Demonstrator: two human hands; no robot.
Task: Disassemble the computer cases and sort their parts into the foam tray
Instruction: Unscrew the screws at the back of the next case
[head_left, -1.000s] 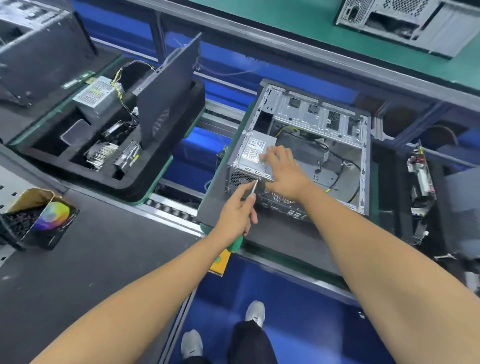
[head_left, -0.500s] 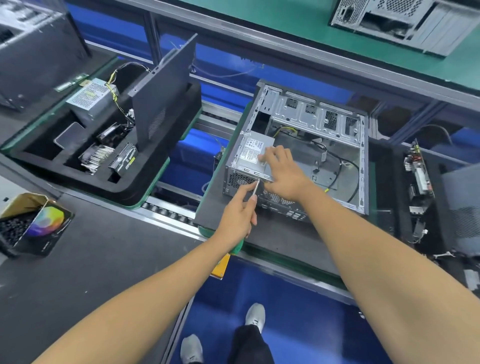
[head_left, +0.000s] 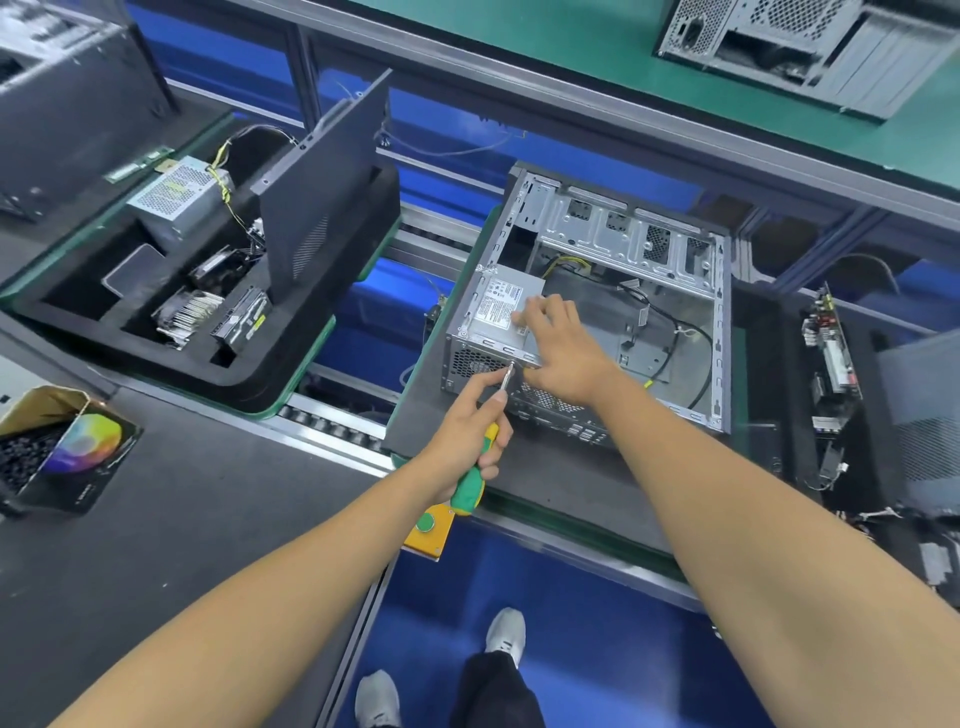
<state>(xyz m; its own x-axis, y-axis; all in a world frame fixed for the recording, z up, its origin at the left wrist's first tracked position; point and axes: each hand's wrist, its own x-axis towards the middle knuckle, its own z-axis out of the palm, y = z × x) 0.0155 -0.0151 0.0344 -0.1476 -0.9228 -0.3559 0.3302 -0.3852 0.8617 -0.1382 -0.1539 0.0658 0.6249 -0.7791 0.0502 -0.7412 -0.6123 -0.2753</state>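
With the left hand (head_left: 467, 415) gripping a green-and-yellow screwdriver (head_left: 480, 452) at the open grey steel computer case (head_left: 623, 239), the right hand (head_left: 561, 348) lay flat-fingered on the silver power supply box (head_left: 501, 306); judged mid-unscrewing, lifting it out next.

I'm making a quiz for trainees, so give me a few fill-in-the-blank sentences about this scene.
1. The left hand grips a ____.
2. The right hand rests on the ____ inside the case.
3. The screwdriver handle is yellow and ____.

Missing words: screwdriver; power supply; green
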